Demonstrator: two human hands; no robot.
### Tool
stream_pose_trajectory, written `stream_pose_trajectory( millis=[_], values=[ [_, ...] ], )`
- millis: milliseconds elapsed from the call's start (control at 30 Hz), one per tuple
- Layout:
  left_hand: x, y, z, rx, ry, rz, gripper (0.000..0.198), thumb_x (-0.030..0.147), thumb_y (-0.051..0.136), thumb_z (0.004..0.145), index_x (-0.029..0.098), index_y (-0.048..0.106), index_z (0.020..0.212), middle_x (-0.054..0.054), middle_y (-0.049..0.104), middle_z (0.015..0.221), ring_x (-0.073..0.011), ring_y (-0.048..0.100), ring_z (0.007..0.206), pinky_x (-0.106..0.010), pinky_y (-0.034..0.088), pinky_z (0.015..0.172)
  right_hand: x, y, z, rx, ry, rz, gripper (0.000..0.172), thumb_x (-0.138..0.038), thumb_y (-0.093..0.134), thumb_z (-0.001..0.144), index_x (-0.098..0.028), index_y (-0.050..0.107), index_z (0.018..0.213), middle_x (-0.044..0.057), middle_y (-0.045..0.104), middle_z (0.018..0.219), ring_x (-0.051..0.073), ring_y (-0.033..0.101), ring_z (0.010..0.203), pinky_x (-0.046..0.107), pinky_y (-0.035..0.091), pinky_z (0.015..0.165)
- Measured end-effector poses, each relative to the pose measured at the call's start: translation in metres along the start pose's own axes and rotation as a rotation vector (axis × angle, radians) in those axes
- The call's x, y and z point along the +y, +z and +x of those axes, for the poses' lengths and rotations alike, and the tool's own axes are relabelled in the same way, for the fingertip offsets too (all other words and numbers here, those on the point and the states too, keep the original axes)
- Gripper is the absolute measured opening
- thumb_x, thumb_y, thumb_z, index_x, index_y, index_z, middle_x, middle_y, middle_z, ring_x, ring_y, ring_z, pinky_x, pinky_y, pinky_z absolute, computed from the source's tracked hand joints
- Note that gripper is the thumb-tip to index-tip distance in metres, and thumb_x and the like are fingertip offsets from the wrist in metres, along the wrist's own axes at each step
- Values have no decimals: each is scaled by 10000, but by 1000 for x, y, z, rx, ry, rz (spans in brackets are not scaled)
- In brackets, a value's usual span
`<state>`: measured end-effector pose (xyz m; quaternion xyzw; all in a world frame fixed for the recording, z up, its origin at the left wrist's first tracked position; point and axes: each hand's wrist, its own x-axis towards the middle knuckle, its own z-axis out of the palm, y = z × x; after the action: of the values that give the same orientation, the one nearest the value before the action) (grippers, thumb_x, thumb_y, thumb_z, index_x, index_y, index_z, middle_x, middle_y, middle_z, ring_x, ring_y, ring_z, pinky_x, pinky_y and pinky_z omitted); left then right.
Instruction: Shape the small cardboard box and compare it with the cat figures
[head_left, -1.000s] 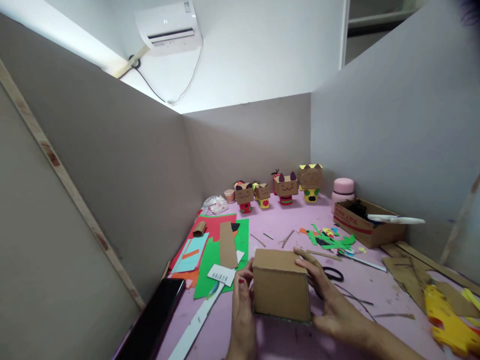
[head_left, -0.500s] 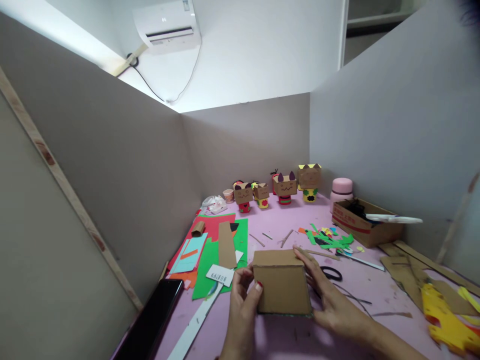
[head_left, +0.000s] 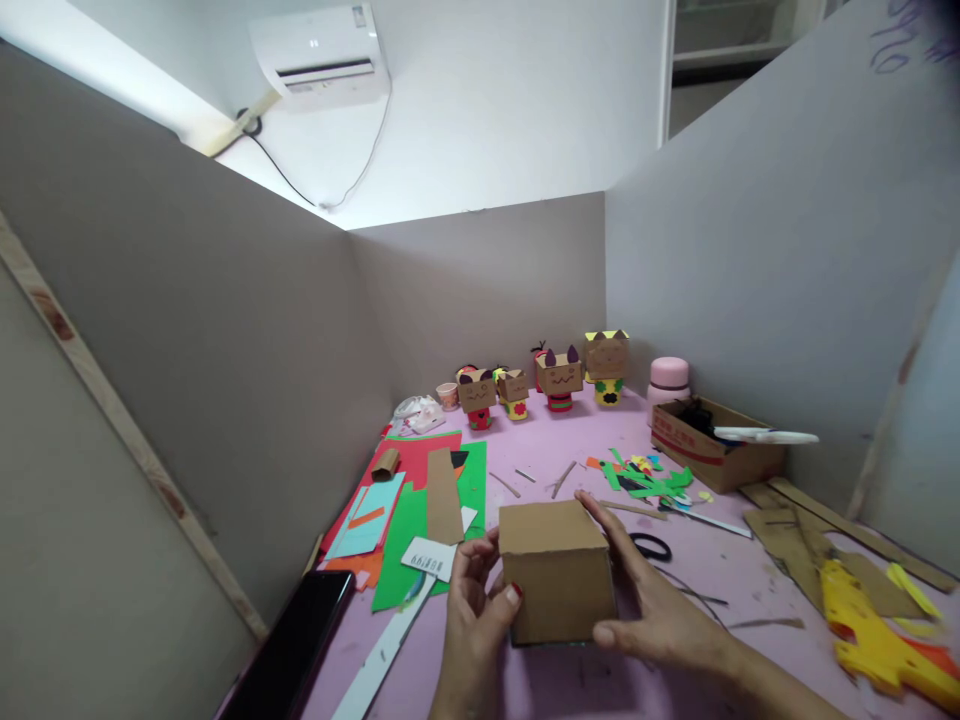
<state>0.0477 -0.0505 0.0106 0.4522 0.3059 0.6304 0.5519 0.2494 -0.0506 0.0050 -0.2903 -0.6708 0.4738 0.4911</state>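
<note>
Tipped a little since a moment ago, the cardboard box [head_left: 566, 595] now shows more of its top, and the right thumb has come round to its lower front corner. The box is between the two hands, over the near part of the purple table [head_left: 540, 437]; whether its base touches down I cannot tell.

The left hand [head_left: 478, 615] is half curled round the box's left side, thumb pressed to the front edge, fingers behind. The right hand [head_left: 649, 605] is spread wider, forefinger reaching along the box to the far top corner.

Just right of the box lie black-handled scissors [head_left: 651, 547], and well to its right a yellow glue gun [head_left: 862, 630]. Left of the box sit a white tag [head_left: 431, 558], a green sheet [head_left: 394, 570] bearing a cardboard strip [head_left: 444, 495], and, further left, a black phone [head_left: 300, 640]. Beyond the box to the right are green paper scraps [head_left: 664, 483] and a shallow carton [head_left: 679, 450]. Well behind the box stand box-headed figures [head_left: 559, 377] with pointed ears.
</note>
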Motion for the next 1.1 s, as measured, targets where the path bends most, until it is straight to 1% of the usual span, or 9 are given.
stream_pose_trajectory(
  millis=[200,333,400,467,567,767,867,967,1100],
  values=[
    [-2,-8,3,-64,52,67,521,431,764,652,290,478,1064,-81,500,1325,-314,418,1307,-459,328,1066,1,2,3,183,126,321,948,-423,823,636,-298,288,1408,131,455,1364,309,421,1295,436,356,1014],
    [-8,-5,6,50,69,47,862,629,710,608,260,307,1275,-174,250,1504,-317,207,1418,-436,247,1123,7,7,7,270,150,418,891,-475,739,687,-315,233,1402,120,413,1383,317,476,1246,453,376,994],
    [-12,1,4,17,17,13,1053,621,774,518,267,210,1334,-206,221,1520,-356,260,1397,-472,321,1080,12,11,7,282,166,452,886,-477,679,737,-326,148,1431,118,409,1397,309,477,1249,462,384,989],
    [-11,8,0,-56,-66,-23,1110,517,793,577,298,91,1407,-187,385,1460,-331,442,1298,-460,388,1023,18,15,7,257,177,462,904,-482,661,749,-323,104,1443,115,451,1373,303,480,1252,457,390,987],
    [-5,12,-5,-67,-65,-14,1131,400,784,635,272,4,1444,-165,478,1408,-277,532,1214,-403,413,1002,27,17,6,188,179,417,892,-515,722,688,-279,235,1397,145,446,1381,318,457,1271,443,383,997],
    [3,-4,1,-65,-83,70,791,432,685,727,212,353,1410,-123,495,1421,-305,448,1296,-380,389,1031,29,6,2,128,144,230,898,-408,828,651,-327,324,1390,71,174,1558,239,116,1429,402,236,1091],
    [2,-12,5,-195,-138,133,689,420,702,718,259,477,1348,-93,544,1385,-319,496,1245,-401,432,984,22,5,2,107,126,237,883,-469,780,698,-340,283,1417,69,184,1558,246,211,1407,400,267,1079],
    [3,-16,7,-274,-159,218,638,429,751,663,288,578,1261,-78,530,1403,-336,502,1232,-423,425,986,17,5,3,81,141,280,874,-488,784,677,-290,333,1400,123,349,1468,283,401,1310,410,333,1036],
    [0,-18,10,-175,-127,220,629,539,700,672,264,606,1230,-104,558,1370,-353,434,1295,-459,384,1030,15,7,5,109,173,326,842,-411,852,585,-243,455,1308,126,520,1277,316,512,1190,416,386,971]
  ],
)
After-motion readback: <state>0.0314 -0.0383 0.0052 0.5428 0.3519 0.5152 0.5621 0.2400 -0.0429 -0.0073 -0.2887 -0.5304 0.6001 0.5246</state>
